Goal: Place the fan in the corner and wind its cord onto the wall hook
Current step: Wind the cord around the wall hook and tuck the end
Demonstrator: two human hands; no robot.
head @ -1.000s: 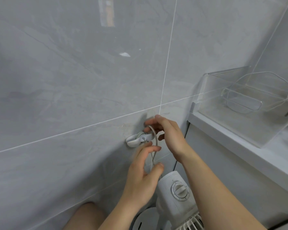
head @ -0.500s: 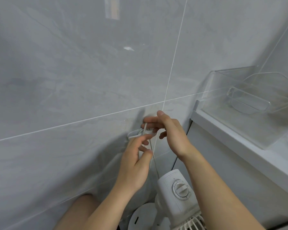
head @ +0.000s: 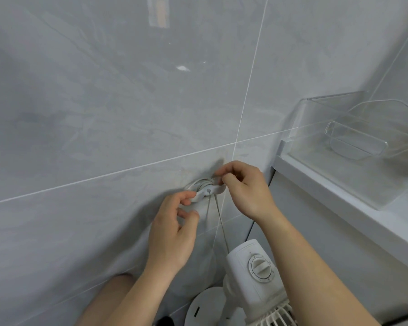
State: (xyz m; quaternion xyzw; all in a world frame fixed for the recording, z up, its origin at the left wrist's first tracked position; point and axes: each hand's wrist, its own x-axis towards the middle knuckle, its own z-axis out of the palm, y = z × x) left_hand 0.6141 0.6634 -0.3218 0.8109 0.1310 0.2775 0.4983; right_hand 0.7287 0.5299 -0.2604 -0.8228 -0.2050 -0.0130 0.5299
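Note:
A white wall hook (head: 207, 191) is fixed to the grey tiled wall, with loops of thin grey cord (head: 199, 183) lying around its base. Two strands of the cord (head: 219, 220) run down from the hook toward the white fan (head: 254, 274), which stands below in the corner with its dial knob facing up. My left hand (head: 174, 229) pinches the hook's left end between thumb and fingertips. My right hand (head: 245, 187) pinches the cord at the hook's right side, its fingers curled.
A white ledge (head: 339, 198) juts out on the right at hook height, carrying a clear plastic bin (head: 353, 147). The fan's round base (head: 205, 307) sits on the floor by my knee (head: 118, 292). Grey tiles fill the left.
The cord loop my right hand held above the hook now lies wound around it. My left hand has moved up to the hook's left end. The view has shifted slightly.

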